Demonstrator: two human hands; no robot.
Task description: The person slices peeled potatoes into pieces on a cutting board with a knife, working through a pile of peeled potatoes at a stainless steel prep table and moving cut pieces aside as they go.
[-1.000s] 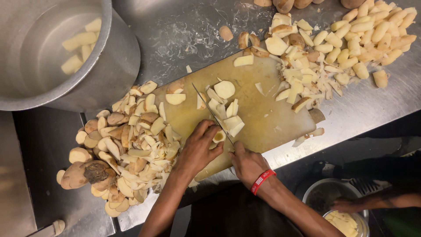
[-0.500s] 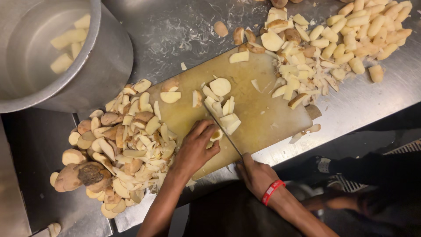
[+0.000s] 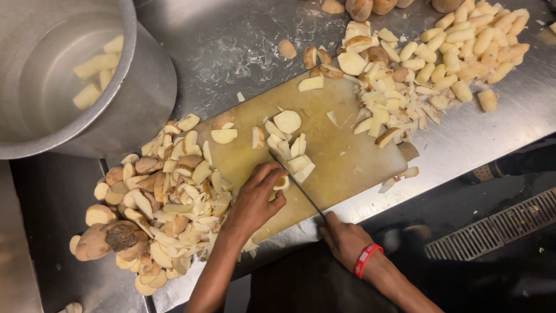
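My left hand (image 3: 255,200) presses a small peeled potato piece (image 3: 282,183) onto the worn cutting board (image 3: 336,150). My right hand (image 3: 343,237), with a red wristband, grips a knife (image 3: 298,185) whose thin blade runs up beside the left fingers, right against the piece. Just beyond the blade lie several cut potato slices (image 3: 289,142) on the board.
A heap of potato peels and scraps (image 3: 156,203) lies left of the board. A big metal pot (image 3: 75,75) with cut potato pieces stands at the top left. Peeled potato chunks (image 3: 457,52) are piled at the top right. A floor drain grate (image 3: 492,232) shows below the counter edge.
My right hand has pulled back toward me with the knife. My left hand stays on the potato piece at the board's near side.
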